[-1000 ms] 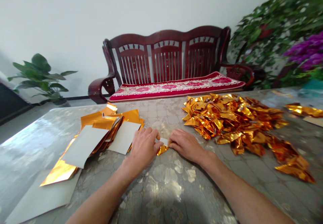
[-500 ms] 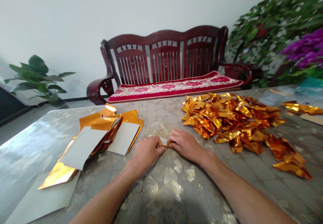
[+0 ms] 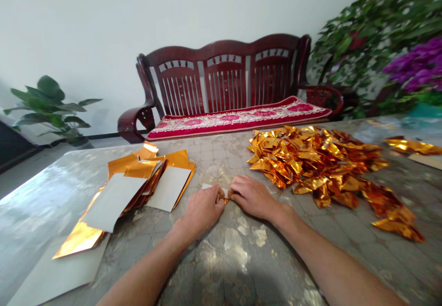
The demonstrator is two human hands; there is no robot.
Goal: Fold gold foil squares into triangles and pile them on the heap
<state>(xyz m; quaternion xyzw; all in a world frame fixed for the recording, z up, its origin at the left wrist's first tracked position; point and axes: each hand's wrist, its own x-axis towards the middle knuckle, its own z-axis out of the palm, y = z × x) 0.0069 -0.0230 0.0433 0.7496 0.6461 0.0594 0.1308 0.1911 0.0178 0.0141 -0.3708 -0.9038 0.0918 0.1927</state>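
My left hand (image 3: pixel 202 211) and my right hand (image 3: pixel 252 197) meet near the middle of the table, their fingertips pinching a small piece of gold-backed paper (image 3: pixel 211 187). Its white side shows to the left of my fingers, and a sliver of gold shows below them. Most of it is hidden by my fingers. To the left of my left hand lies a loose stack of orange-gold foil sheets with white backs (image 3: pixel 148 177). To the right of my right hand spreads a large heap of folded gold foil pieces (image 3: pixel 314 163).
The table has a mottled, glossy grey cover (image 3: pixel 238 255). A white sheet (image 3: pixel 58 269) lies under the stack's front corner. More gold foil (image 3: pixel 412 146) sits at the far right. Beyond the table stand a dark red wooden bench (image 3: pixel 224 78) with a red runner (image 3: pixel 238 118) and potted plants (image 3: pixel 48 108).
The gold triangle below my fingers has folded away, leaving a sliver of gold, and white paper now shows at the left. My hands have drawn closer together around the piece.
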